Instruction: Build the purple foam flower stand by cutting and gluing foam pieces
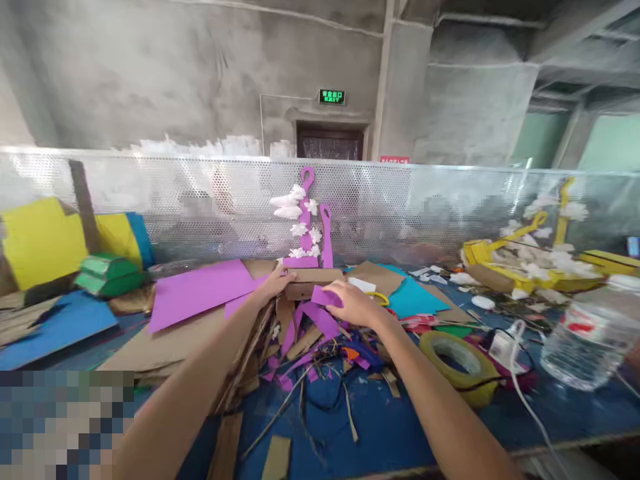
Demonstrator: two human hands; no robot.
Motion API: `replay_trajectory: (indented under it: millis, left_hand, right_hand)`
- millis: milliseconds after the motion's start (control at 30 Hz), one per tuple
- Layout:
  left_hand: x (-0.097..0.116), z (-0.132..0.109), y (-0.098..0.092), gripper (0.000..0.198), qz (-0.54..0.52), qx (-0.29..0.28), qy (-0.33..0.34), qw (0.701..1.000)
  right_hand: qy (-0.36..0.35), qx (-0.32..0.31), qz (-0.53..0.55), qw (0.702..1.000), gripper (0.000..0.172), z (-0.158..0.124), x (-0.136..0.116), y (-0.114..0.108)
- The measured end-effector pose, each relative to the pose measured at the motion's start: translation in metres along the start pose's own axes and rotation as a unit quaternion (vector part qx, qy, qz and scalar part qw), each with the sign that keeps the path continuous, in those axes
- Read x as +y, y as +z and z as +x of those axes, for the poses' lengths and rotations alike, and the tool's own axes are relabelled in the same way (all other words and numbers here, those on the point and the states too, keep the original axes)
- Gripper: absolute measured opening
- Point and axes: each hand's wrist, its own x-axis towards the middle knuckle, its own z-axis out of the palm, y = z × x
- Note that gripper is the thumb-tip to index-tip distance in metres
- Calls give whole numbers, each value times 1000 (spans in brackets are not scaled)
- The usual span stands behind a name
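A purple cardboard model (307, 220) with white paper flowers stands upright on a brown cardboard box (313, 279) at the middle of the table. My left hand (274, 283) rests its fingers on the box's left end. My right hand (353, 303) pinches a small purple paper piece (325, 296) just in front of the box. Purple and brown paper scraps (305, 333) lie heaped under both hands.
A large purple sheet (200, 290) lies left, a teal sheet (415, 300) right. A yellow tape roll (457, 363), white cable (520, 393) and water bottle (590, 340) sit at right. A yellow flowered model (530, 257) and perforated metal screen (450, 200) stand behind.
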Motion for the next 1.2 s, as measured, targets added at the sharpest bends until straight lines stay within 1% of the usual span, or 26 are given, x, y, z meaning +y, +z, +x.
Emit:
replay_trajectory:
  millis: [100, 200, 300, 400, 500, 600, 767, 833, 867, 933, 967, 1000, 1067, 1133, 1200]
  left_hand:
    - [-1, -12, 1, 51, -26, -7, 14, 1000]
    - [0, -26, 1, 54, -32, -7, 36, 999]
    - [3, -39, -1, 50, 15, -6, 68, 998]
    - [12, -50, -1, 44, 72, 10, 103, 992]
    - [22, -55, -2, 36, 102, 23, 114, 988]
    - [29, -55, -2, 36, 105, 35, 106, 988]
    - [29, -53, -2, 32, 83, 46, 102, 990]
    - [27, -51, -3, 30, 75, 49, 108, 990]
    - [26, -51, -3, 29, 72, 49, 110, 990]
    - [24, -49, -3, 28, 62, 46, 107, 991]
    - [23, -49, -4, 27, 55, 44, 102, 992]
    - [22, -48, -4, 27, 43, 44, 97, 993]
    - [19, -46, -4, 26, 6, 43, 87, 995]
    - [15, -45, -5, 25, -40, 41, 82, 995]
    - [12, -43, -6, 23, -74, 41, 68, 994]
  right_hand:
    - [-8, -36, 10, 999, 50, 0, -1, 3]
    - [-7, -53, 14, 998, 51, -1, 0, 3]
    - [-3, -63, 12, 998, 51, -3, 3, 2]
    - [3, -77, 7, 997, 51, -5, 4, 0]
    - [11, -84, 8, 996, 52, -5, 4, 0]
    - [13, -85, 4, 996, 53, -5, 6, 2]
    - [-1, -80, 3, 997, 52, -6, 9, 3]
    - [-3, -59, 11, 998, 44, -5, 10, 0]
    - [8, -34, 13, 999, 36, -4, 11, -1]
    - [60, 41, 13, 997, 21, -1, 17, -3]
    - [98, 85, 12, 991, 18, 0, 21, -3]
    - [136, 124, 14, 983, 17, 2, 26, -3]
    - [192, 178, 17, 965, 18, 4, 37, 1]
    - [215, 193, 7, 957, 20, 4, 47, 7]
    - [214, 179, 5, 960, 23, 4, 53, 14]
